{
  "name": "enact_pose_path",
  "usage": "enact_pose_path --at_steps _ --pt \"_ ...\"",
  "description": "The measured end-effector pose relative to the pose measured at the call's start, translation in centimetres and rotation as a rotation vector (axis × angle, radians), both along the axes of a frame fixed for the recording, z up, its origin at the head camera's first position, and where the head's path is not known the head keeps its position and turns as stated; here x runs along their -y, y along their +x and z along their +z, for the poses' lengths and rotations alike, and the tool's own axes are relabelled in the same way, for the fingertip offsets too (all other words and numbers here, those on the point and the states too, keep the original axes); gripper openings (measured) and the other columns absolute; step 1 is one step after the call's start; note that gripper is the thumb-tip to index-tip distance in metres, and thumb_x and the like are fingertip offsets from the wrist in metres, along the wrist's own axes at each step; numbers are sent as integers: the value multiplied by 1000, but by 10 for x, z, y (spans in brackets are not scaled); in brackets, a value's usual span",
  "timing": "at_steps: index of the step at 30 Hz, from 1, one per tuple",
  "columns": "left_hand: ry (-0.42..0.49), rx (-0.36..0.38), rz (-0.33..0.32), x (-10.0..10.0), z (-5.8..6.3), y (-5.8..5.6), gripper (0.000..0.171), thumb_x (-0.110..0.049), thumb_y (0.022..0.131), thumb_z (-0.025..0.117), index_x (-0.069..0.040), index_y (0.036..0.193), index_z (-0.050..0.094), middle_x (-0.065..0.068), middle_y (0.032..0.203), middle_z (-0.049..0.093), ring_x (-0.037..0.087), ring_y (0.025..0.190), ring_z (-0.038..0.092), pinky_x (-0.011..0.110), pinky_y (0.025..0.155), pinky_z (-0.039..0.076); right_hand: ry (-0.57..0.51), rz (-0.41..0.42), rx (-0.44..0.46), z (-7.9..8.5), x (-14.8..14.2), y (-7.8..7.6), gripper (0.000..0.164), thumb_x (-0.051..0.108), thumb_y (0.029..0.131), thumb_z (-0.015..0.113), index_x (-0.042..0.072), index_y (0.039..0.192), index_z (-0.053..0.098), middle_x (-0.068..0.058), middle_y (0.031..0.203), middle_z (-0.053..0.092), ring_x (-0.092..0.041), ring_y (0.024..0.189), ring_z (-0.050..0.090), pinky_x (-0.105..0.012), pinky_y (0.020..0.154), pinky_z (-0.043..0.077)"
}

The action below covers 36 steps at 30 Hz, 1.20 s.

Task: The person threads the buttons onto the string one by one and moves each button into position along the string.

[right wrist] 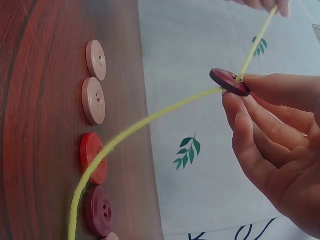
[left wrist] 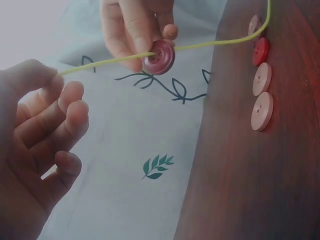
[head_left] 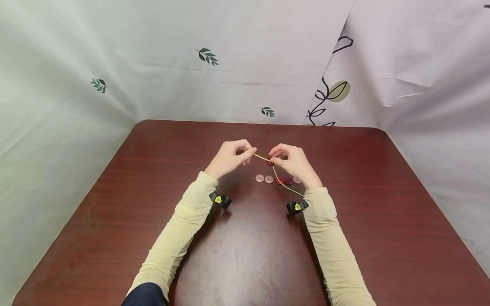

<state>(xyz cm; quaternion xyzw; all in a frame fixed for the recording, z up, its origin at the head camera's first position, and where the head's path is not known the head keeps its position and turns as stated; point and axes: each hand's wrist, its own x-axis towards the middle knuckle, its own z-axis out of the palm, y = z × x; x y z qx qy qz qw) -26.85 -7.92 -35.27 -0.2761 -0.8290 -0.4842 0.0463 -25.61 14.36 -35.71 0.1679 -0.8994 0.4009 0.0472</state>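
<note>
Maroon button [right wrist: 229, 81], threaded on a yellow string [right wrist: 150, 118], is held up off the counter [head_left: 233, 263], just beyond the row of buttons [right wrist: 90, 147]. Left of and beyond that row, the left hand [head_left: 231, 157] pinches the string; the right hand [head_left: 294, 162], beyond the row's right end, has thumb and fingers clamped on the button's edge. Done well, this calls for keeping the holes uncovered and drawing the string gently, its slack free over the row. Marks on the wrist cameras [head_left: 292, 208], nearer than the row, are too small to read.
</note>
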Motion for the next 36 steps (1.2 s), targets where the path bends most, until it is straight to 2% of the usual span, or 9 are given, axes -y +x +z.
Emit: enact_pose_path --at_steps 4,13,25,32,36 --pt "21 13 2 3 2 -1 13 -24 91 68 -12 85 68 5 66 63 18 61 60 27 60 48 -6 -5 17 -1 -2 -1 16 8 87 69 4 103 68 -14 96 73 -26 89 70 -40 81 53" --pt "45 26 19 8 4 -3 19 -20 90 69 -2 93 68 12 70 66 19 62 61 26 61 51 27 1 69 -3 -9 -3 7 11 88 68 8 95 69 -11 91 73 -23 85 69 -32 77 47" --pt "73 -3 45 16 7 -4 17 -21 91 68 -4 89 68 10 67 66 18 59 60 24 58 47 106 106 141 -6 -21 -4 6 8 88 67 9 93 70 -8 89 73 -19 82 64 -29 74 44" --pt "77 0 51 17 6 -5 19 -24 91 67 -5 87 67 11 67 66 17 59 60 23 58 46 108 154 236 -10 -34 -6 8 5 88 64 8 94 69 -9 89 70 -21 77 61 -28 64 46" --pt "83 2 42 17 8 -5 18 -21 91 68 -3 87 67 14 68 66 19 59 60 22 57 45 121 176 251 -12 -41 -7 9 3 88 63 7 95 68 -10 88 71 -23 81 64 -28 69 47"
